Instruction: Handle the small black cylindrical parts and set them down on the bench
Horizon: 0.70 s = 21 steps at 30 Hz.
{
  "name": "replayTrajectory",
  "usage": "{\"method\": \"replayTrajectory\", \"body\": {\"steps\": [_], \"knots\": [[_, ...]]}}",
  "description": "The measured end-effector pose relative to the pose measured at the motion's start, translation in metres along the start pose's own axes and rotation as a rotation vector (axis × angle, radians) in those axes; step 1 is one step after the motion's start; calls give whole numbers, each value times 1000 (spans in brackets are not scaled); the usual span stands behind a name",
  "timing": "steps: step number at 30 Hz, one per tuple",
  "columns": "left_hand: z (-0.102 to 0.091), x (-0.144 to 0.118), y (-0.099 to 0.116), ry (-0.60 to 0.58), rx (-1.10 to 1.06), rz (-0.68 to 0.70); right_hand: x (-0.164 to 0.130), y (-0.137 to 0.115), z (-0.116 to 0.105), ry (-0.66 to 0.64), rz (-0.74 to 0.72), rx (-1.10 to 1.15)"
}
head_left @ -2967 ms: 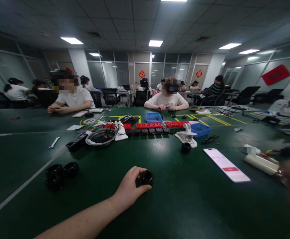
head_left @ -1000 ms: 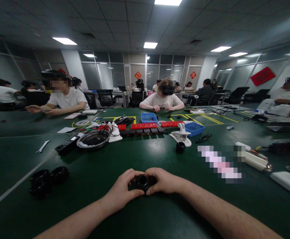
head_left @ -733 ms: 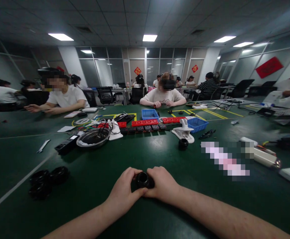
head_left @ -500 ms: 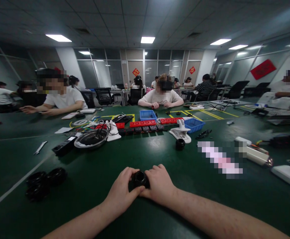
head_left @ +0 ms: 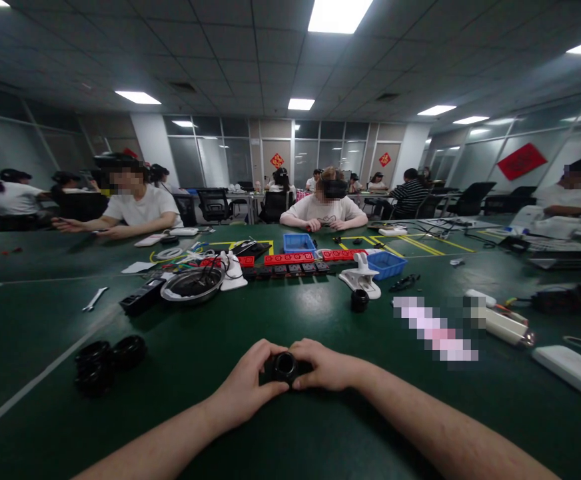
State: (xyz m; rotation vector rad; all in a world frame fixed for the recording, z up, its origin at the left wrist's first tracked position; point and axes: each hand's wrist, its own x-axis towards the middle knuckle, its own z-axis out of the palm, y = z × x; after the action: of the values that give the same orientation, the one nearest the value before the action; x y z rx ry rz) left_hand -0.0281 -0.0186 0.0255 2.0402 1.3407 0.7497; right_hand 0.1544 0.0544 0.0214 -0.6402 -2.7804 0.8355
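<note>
A black, round, hollow part [head_left: 285, 365] with a dark hole facing up is between my two hands, low over the table at the near middle. My left hand [head_left: 250, 377] grips it from the left, fingers behind and thumb in front. From the right, my right hand [head_left: 324, 364] closes on the same part, its fingertips and thumb at the rim. The fingers hide the part's sides. Similar black parts [head_left: 93, 377] sit grouped at the left, and another black part [head_left: 359, 300] stands farther off, beside a white clip base [head_left: 361, 276].
Across the green table [head_left: 290, 440] lie a metal bowl [head_left: 193, 287], a black box [head_left: 142, 297], a wrench [head_left: 94, 299], red sockets [head_left: 290, 259] and blue bins [head_left: 386, 265]. A white bar [head_left: 573, 373] lies at the right. Another person [head_left: 323, 207] sits opposite.
The camera view has tilted up a little. My right hand has turned on the black part, its fingers lower and its wrist farther right; the left hand keeps its grip.
</note>
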Motion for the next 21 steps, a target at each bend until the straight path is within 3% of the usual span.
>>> {"method": "replayTrajectory", "body": {"steps": [6, 12, 17, 21], "knots": [[5, 1, -5, 15, -2, -26, 4, -2, 14, 106, 125, -70], [11, 0, -7, 140, 82, -27, 8, -18, 30, 266, 300, -386], [5, 1, -7, 88, 87, 6, 7, -20, 27, 290, 219, -306], [1, 3, -12, 33, 62, 50, 4, -11, 10, 130, 70, -68]]}}
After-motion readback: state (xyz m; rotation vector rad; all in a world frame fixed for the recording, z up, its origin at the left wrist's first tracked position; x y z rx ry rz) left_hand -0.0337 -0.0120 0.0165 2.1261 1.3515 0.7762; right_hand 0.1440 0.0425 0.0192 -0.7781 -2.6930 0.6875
